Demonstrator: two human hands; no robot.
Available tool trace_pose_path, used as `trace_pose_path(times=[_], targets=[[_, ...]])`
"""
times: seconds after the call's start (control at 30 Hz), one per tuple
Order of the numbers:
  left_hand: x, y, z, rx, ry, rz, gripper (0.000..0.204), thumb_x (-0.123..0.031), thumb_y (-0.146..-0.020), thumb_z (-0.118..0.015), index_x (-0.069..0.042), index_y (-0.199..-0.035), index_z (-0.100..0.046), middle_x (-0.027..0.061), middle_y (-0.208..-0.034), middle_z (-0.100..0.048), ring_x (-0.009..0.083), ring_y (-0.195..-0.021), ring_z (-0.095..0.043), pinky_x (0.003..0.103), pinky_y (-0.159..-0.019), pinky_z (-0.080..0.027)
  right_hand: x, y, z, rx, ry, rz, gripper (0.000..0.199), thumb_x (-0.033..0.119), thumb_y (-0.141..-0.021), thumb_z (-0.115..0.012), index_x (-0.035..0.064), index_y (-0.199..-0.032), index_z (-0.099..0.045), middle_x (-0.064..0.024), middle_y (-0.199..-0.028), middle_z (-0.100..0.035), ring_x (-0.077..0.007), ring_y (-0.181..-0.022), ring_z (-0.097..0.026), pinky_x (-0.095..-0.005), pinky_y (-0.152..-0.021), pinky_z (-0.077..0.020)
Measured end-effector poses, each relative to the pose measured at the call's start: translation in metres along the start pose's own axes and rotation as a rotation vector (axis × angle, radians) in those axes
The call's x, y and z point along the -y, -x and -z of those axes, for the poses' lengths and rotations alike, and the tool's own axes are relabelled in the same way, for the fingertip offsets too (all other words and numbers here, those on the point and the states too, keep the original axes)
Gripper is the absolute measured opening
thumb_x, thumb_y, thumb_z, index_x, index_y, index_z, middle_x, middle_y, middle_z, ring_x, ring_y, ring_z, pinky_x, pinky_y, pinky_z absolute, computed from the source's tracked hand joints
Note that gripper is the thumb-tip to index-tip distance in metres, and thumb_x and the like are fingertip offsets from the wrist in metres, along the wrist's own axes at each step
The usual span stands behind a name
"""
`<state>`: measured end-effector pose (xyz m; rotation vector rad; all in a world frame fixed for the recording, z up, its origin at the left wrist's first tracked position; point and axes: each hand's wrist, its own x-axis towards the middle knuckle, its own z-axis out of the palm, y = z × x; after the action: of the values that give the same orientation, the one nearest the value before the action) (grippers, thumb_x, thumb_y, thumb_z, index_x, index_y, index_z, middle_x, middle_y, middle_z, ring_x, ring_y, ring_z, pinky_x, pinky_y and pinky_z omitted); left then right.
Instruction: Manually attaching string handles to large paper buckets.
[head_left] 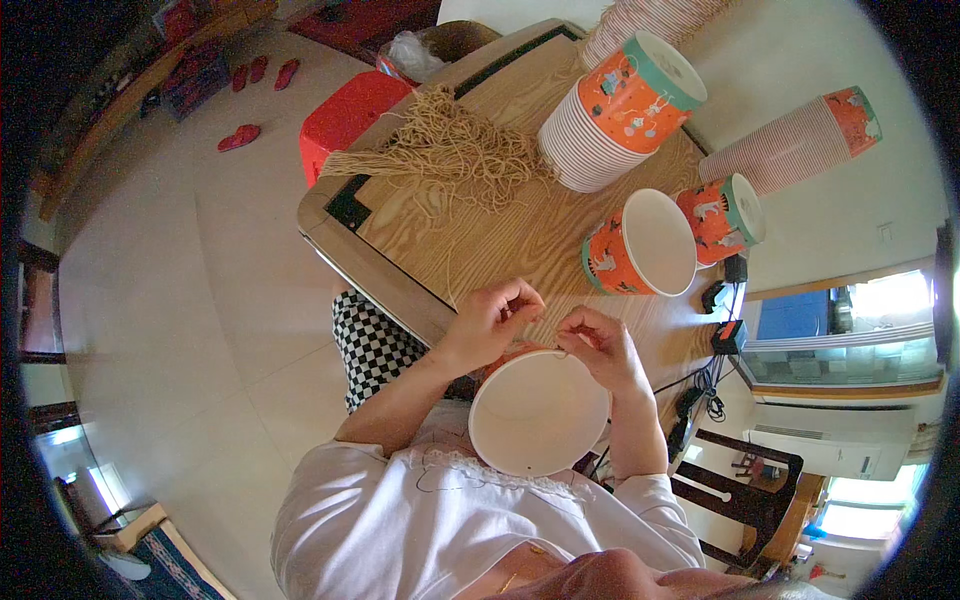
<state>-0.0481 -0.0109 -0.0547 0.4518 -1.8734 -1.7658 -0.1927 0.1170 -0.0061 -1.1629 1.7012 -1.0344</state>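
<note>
A large paper bucket (540, 415), white inside with a strip of orange outer wall showing, rests against my lap with its mouth tilted up toward me. My right hand (605, 350) is closed in a pinch at its far rim. Just to the left, above the same rim, my left hand (495, 322) has thumb and forefinger brought together. Whatever either pinch holds is too small to make out. A tangled heap of thin tan cords (465, 150) lies on the wooden table (410, 235) beyond my hands, its loose ends trailing toward the left edge.
At the table's right stand an orange patterned bucket (660, 245), another upturned one (722, 218) and a tall nested stack (600, 130). More stacks lean along the wall. Black cables and adapters (728, 337) lie at the right edge. A red stool (350, 115) stands left.
</note>
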Motion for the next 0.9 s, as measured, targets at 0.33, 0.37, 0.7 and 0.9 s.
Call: trace_pose_path(times=[0.33, 0.37, 0.7, 0.9], targets=[[0.005, -0.002, -0.015, -0.102, -0.152, -0.162, 0.007, -0.007, -0.081, -0.057, -0.002, -0.085, -0.055, 0.0084, -0.075, -0.057, 0.0204, -0.066, -0.055, 0.031, -0.058, -0.043, 0.0, 0.001, -0.002, -0.033, 0.046, 0.052, 0.003, -0.001, -0.08, -0.058, -0.0003, -0.08, -0.055, 0.001, -0.076, -0.052, -0.0064, -0.073, -0.047, -0.0202, -0.065, -0.0386], [0.004, -0.002, -0.016, -0.098, -0.141, -0.161, 0.007, -0.007, -0.081, -0.057, -0.002, -0.085, -0.055, 0.0077, -0.075, -0.057, 0.0186, -0.064, -0.055, 0.03, -0.057, -0.043, -0.002, 0.001, -0.002, -0.047, 0.032, 0.084, 0.003, -0.001, -0.08, -0.058, -0.0001, -0.081, -0.055, 0.0013, -0.076, -0.052, -0.006, -0.072, -0.047, -0.0203, -0.064, -0.0387], [-0.003, -0.004, -0.008, -0.02, -0.052, -0.039, 0.008, -0.008, -0.079, -0.061, -0.002, -0.082, -0.058, 0.0051, -0.072, -0.057, 0.012, -0.059, -0.053, 0.026, -0.052, -0.042, -0.002, -0.003, -0.004, -0.096, -0.287, -0.203, 0.01, 0.013, -0.084, -0.057, 0.0027, -0.083, -0.056, 0.0024, -0.072, -0.051, -0.0048, -0.065, -0.046, -0.0198, -0.058, -0.0382], [-0.002, -0.003, -0.008, -0.027, -0.029, -0.005, 0.009, -0.009, -0.079, -0.062, -0.002, -0.083, -0.059, 0.0038, -0.07, -0.057, 0.0088, -0.057, -0.052, 0.025, -0.052, -0.042, -0.003, -0.006, 0.0, -0.015, -0.132, -0.14, 0.008, 0.01, -0.084, -0.056, 0.0019, -0.084, -0.056, 0.0018, -0.072, -0.053, -0.0051, -0.066, -0.048, -0.0194, -0.059, -0.0403]])
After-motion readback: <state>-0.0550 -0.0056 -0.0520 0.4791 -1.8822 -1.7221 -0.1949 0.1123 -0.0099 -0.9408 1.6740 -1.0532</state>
